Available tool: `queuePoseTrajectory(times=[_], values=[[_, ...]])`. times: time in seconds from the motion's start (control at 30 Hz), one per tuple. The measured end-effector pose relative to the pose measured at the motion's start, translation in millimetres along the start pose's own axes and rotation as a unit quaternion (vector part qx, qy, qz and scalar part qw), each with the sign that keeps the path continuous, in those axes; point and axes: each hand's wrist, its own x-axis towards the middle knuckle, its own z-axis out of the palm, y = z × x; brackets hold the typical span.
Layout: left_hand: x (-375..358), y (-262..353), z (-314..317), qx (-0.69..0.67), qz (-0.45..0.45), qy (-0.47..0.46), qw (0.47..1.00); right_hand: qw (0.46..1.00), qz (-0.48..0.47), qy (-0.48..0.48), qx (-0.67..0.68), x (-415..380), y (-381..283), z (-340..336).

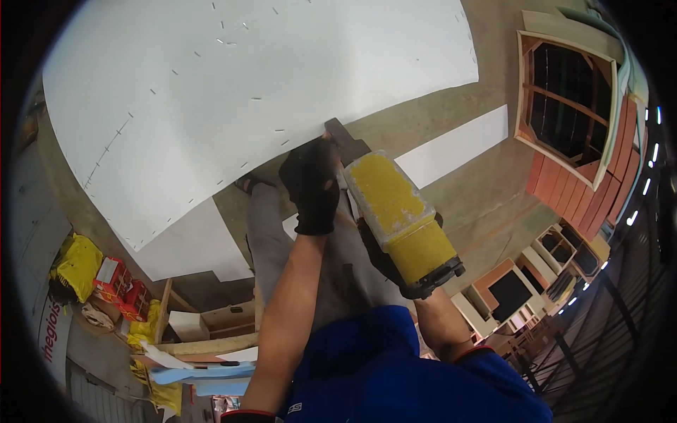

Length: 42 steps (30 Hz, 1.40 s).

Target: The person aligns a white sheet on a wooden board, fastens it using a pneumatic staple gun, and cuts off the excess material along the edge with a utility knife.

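A yellow power stapler (395, 204) with worn paint lies across the middle, its dark nose at the edge of a large white sheet (296, 56). Small staples are scattered over the sheet and along its lower edge. My right hand (381, 257), in a black glove, is wrapped round the stapler and mostly hidden under its body. My left hand (310, 187), in a black fingerless glove, is closed at the sheet's edge beside the stapler's nose. Whether it pinches the edge is hard to make out.
Wooden frames (568, 99) stand at the upper right, with more frames (504, 292) at the lower right. At the lower left are red boxes (123, 289), a yellow bag (76, 264) and a wooden crate (218, 321). A white strip (458, 144) lies on the floor (472, 183).
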Motion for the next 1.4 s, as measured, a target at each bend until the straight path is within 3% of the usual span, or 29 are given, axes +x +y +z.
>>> queuePoseTrajectory(times=[0.07, 0.1, 0.13, 0.17, 0.27, 0.37, 0.5, 0.57, 0.6, 0.67, 0.7, 0.77, 0.8, 0.87, 1.0, 1.03, 1.07, 1.2, 1.27, 1.4], values=[[-0.4, -9.5, 6.7, 0.175, 0.111, 0.05, 0.977, 0.991, -0.034, -0.011, -0.131, -3.5, 1.7, 0.1], [-4.3, -10.3, 9.7, 0.179, 0.112, 0.049, 0.976, 0.991, -0.034, -0.011, -0.128, -3.6, 2.5, 0.1], [-8.7, -8.4, 13.6, -0.016, -0.008, 0.065, 0.998, 0.996, -0.028, -0.032, -0.082, -4.2, 2.9, 0.4], [-11.3, -7.6, 15.8, -0.211, -0.129, 0.078, 0.966, 0.998, -0.023, -0.052, -0.037, -4.6, 3.3, 0.0], [-26.1, -37.7, 8.5, -0.168, -0.185, 0.028, 0.968, 0.99, -0.007, -0.11, 0.092, -5.6, 4.8, -3.2], [-24.3, -24.2, -3.6, -0.131, -0.209, 0.003, 0.969, 0.963, 0.01, -0.163, 0.216, -4.2, 7.2, -10.2], [-33.6, -16.1, -18.6, -0.032, -0.178, -0.022, 0.983, 0.918, 0.03, -0.209, 0.336, -1.1, 7.1, -18.7], [-37.2, -17.9, -22.8, -0.013, -0.228, -0.042, 0.973, 0.862, 0.016, -0.141, 0.486, 5.3, 3.0, -23.0], [-39.7, -19.4, -23.1, -0.013, -0.227, -0.044, 0.973, 0.862, 0.017, -0.14, 0.487, 7.6, -0.2, -26.0], [-29.3, -1.9, -22.5, -0.036, -0.107, -0.033, 0.993, 0.741, 0.206, -0.14, 0.624, 11.7, -4.4, -33.7], [-26.1, 4.5, -22.4, -0.036, -0.107, -0.034, 0.993, 0.965, 0.05, -0.063, 0.248, 16.1, 1.0, -30.4], [-21.7, 12.5, -24.1, 0.018, -0.243, -0.084, 0.966, 0.985, 0.029, -0.026, 0.169, 25.6, -1.0, -40.0], [-22.4, 10.9, -23.1, 0.017, -0.242, -0.085, 0.966, 0.996, 0.007, 0.01, 0.087, 29.7, -0.7, -44.9], [-23.3, 7.6, -20.3, -0.014, -0.219, -0.082, 0.972, 0.994, 0.022, 0.025, 0.106, 32.9, 6.5, -49.2], [-20.7, 10.1, -15.1, 0.03, -0.237, -0.093, 0.967, 0.993, -0.029, 0.061, 0.092, 33.8, 31.2, -54.5], [-21.2, 9.2, -12.4, 0.012, -0.207, -0.082, 0.975, 0.992, -0.042, 0.074, 0.093, 35.2, 34.3, -56.8], [-20.5, 8.4, -8.6, -0.008, -0.176, -0.07, 0.982, 0.992, -0.041, 0.076, 0.094, 38.5, 36.5, -59.9], [-20.5, 10.4, -1.8, -0.031, -0.199, -0.067, 0.977, 0.993, 0.009, 0.094, 0.073, 48.3, 44.2, -67.2], [-17.0, 16.6, 2.1, 0.006, -0.235, -0.073, 0.969, 0.992, 0.026, 0.096, 0.072, 51.4, 49.6, -71.7], [-11.9, 21.9, 13.1, 0.054, -0.203, -0.094, 0.973, 0.994, 0.017, 0.079, 0.076, 57.1, 60.6, -83.1]])
